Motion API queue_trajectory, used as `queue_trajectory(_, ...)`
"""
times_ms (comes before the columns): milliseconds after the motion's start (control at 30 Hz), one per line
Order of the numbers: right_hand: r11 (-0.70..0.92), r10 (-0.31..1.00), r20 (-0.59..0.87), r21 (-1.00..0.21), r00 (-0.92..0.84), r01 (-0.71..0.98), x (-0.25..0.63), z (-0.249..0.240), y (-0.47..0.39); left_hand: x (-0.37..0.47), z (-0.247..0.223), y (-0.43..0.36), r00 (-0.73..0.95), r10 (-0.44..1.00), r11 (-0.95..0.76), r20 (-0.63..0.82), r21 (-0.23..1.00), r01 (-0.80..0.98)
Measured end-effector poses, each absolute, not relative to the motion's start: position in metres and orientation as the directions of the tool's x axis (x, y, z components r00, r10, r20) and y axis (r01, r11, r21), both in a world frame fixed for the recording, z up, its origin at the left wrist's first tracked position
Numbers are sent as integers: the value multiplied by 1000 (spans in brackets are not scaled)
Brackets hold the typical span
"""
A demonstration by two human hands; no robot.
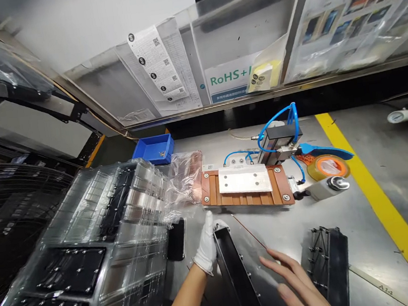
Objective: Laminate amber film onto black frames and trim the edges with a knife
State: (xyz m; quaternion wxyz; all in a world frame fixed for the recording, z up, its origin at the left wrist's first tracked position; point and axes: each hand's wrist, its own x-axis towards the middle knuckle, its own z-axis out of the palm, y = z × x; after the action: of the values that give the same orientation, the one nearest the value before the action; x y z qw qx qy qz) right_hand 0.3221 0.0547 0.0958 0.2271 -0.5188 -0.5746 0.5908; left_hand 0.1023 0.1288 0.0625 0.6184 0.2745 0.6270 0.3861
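My left hand (206, 248), in a white glove, grips the far end of a long black plastic housing (239, 276). The housing has a deep open channel and small metal pins along its right side. To its right, my bare right hand (296, 279) has its fingers stretched and apart, slightly blurred. A thin reddish-brown rod (250, 232) runs up and left from near its index fingertip; whether they touch I cannot tell. Beyond both hands sits a brown fixture (212, 192) with a white top plate (244, 180). Another black pinned housing (337, 266) lies at the right.
Stacked clear trays (127, 253) with black parts fill the left. A dark phone-like slab (177, 240) lies beside them. Behind are a blue bin (154, 149) and plastic film (183, 183). Right: a tape roll (329, 166), a bottle (325, 188), a marked strip (379, 286).
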Motion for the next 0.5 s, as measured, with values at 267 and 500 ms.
queue_trajectory(267, 211, 834, -97, -854, -543, 476, 287, 99, 87, 134, 59, 117, 3, 803, 586, -596, 788, -190)
queue_trajectory(500, 384, 836, 58, -773, -546, 506, 291, 87, 71, 134, 56, 116, -58, 777, 604, -627, 768, -214)
